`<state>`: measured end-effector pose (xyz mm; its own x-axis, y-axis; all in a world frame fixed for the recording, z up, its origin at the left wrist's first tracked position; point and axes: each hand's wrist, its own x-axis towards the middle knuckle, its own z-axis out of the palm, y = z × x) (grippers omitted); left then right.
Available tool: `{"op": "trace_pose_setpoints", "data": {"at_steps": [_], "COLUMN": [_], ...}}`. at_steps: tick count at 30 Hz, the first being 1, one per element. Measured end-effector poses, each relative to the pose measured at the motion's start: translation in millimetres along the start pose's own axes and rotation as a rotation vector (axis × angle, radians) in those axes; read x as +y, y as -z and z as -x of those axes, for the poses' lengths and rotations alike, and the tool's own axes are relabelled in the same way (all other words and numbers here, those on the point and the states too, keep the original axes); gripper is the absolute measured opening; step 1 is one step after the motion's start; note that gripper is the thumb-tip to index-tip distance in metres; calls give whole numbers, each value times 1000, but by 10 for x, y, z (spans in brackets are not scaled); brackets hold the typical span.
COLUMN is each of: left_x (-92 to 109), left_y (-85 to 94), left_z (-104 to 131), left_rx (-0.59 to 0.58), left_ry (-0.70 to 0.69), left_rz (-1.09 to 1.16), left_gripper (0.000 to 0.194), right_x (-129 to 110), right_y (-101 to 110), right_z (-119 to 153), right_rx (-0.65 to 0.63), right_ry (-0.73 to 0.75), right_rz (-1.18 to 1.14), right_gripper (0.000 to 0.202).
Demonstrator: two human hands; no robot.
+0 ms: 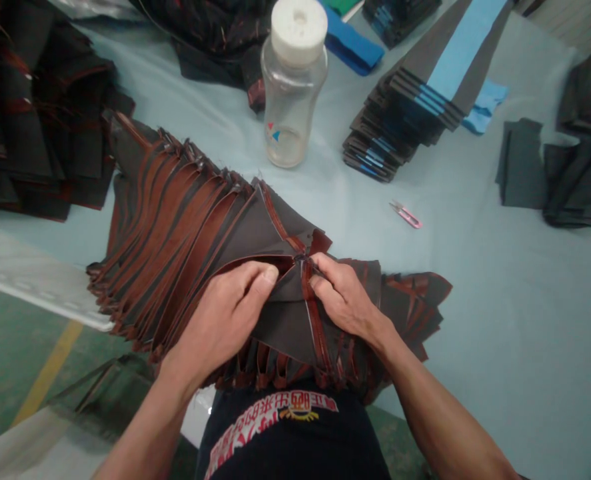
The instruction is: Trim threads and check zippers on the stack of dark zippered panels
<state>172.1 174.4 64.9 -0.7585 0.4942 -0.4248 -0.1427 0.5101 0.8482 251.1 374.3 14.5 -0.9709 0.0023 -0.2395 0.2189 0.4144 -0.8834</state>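
Note:
A long bundle of dark grey fabric pieces with reddish-brown undersides (pixel 175 213) lies fanned out across the table's front edge. My left hand (pixel 230 307) is closed on the edge of one dark piece near the middle of the bundle, its thumb on top. Just to the right, my right hand (pixel 342 290) pinches the same fabric at a seam where a reddish-brown strip (pixel 315 320) runs down. Between the two hands the fabric gapes a little, showing its reddish-brown inside. The fingertips of my right hand are partly hidden by the cloth.
Beyond the bundle stands a clear bottle with a white lid (pixel 292 87). Pink thread snips (pixel 406 215) lie right of it. Stacked dark pieces with blue strips (pixel 415 93) are at the back right, dark fabric piles (pixel 40 120) at the left, more dark pieces (pixel 522 163) far right.

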Motion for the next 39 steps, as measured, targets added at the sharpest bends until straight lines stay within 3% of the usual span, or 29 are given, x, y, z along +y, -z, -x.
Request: {"op": "trace_pose_setpoints", "data": {"at_steps": [2,5,9,13,19,24,33,39], "left_x": [-73,-125,-156,-213,-128,-57,-66,-131], "left_y": [-136,-330,-507,-562,-544,-566,-637,-623], "left_z": [43,52,142,242,240,237,347,420], "left_rx": [-89,-111,-69,-50,-33,-70,-9,-17], "left_ry": [23,137,262,205,42,8,201,123], "left_rz": [95,372,702,610,387,250,483,517], "left_gripper": [32,32,35,29,24,26,19,26], "right_x": [-14,-13,-52,-180,-305,-356,-327,-340], "right_y": [-17,-54,-50,41,29,-59,-122,-139], "right_z": [33,120,221,261,288,220,207,253], "right_rx": [20,94,200,78,86,33,54,61], "right_ry": [77,189,127,23,-217,-410,-397,-378], "right_rz": [51,133,52,-171,-139,-512,-544,-585], "right_gripper": [14,12,14,6,39,39,38,45]}}
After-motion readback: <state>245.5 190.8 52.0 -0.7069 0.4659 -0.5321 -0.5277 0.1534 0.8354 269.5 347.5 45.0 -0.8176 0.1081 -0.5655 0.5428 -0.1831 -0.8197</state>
